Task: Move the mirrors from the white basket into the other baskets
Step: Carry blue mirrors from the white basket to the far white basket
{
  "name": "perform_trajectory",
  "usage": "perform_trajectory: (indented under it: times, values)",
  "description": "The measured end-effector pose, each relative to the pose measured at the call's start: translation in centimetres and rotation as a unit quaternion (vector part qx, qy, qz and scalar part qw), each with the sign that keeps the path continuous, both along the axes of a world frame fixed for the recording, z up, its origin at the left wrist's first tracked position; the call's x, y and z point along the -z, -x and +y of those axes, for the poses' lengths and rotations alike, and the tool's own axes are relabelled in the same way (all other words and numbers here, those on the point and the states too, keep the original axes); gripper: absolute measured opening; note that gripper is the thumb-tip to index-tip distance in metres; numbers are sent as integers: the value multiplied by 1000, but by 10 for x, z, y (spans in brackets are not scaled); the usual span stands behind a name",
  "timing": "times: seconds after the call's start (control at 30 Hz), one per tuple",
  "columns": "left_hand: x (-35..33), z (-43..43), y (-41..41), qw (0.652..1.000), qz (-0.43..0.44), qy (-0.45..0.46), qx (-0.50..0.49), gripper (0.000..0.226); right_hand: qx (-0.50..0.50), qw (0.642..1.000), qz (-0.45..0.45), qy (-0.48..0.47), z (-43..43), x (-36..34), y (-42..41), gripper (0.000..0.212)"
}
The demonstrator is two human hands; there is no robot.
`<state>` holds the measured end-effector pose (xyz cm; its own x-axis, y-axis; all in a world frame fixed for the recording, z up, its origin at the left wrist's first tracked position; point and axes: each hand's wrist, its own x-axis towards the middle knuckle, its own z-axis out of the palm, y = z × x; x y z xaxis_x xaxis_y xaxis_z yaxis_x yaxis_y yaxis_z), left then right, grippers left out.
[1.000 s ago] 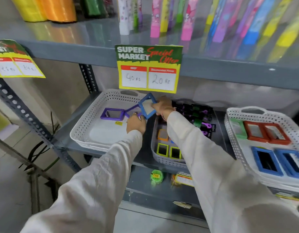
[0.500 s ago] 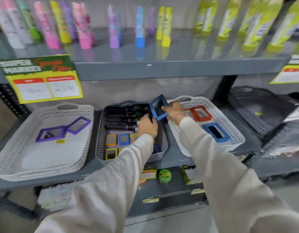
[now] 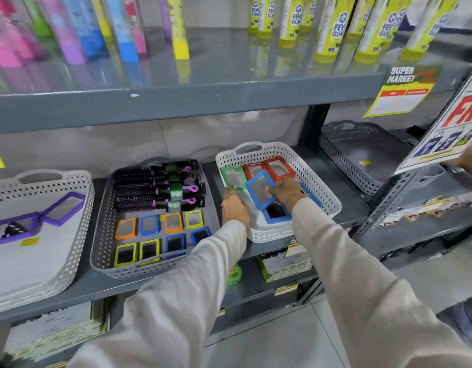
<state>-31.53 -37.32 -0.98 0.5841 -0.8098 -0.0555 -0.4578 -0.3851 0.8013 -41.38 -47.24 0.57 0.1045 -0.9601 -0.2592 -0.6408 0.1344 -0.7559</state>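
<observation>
My right hand (image 3: 285,193) grips a blue-framed mirror (image 3: 260,189), tilted just above the right white basket (image 3: 256,152). That basket holds a green mirror (image 3: 233,176), two red mirrors (image 3: 278,167) and other blue mirrors (image 3: 276,213). My left hand (image 3: 234,205) is at this basket's left rim, beside the blue mirror; its fingers point down and their grip is hidden. At the far left, a white basket (image 3: 40,181) holds two purple-framed mirrors (image 3: 62,208).
Between the two white baskets, a grey basket (image 3: 104,227) holds hair brushes (image 3: 160,187) and several small coloured mirrors. An empty-looking grey basket (image 3: 362,144) stands further right. At the right edge another person's hand (image 3: 471,160) holds a sign. A shelf with bottles runs overhead.
The view has swung right. My right hand carried the blue mirror from the left white basket, over the grey basket, down into the right white basket. My left hand followed alongside.
</observation>
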Motion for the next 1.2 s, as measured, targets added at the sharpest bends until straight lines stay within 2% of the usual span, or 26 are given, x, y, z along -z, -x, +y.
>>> perform_trajectory:
  times: [0.07,0.2,0.27,0.4,0.53,0.63,0.7,1.2]
  values:
    - [4,-2,1,1000,-10,-19,0,47,-8,1000,16,-13,-1,6,3,20]
    - [6,-6,-1,1000,-16,-16,-3,48,-1,997,69,-27,1,11,11,23]
    - [8,-8,-2,1000,-19,-11,-5,45,8,996,73,-57,1,12,18,13]
    - [10,-12,-1,999,-28,-18,-9,48,39,995,40,-88,-2,19,28,39]
    - [11,-13,-1,999,-27,-14,-25,44,28,989,139,-41,1,21,26,33]
    - [12,-14,-1,1000,-19,-5,-23,44,12,979,205,-6,5,22,25,42]
    - [12,-14,-1,1000,-23,-7,-17,44,14,974,228,4,7,22,22,41]
    - [14,-15,-2,1000,-27,-10,-11,46,9,953,298,51,15,21,17,33]
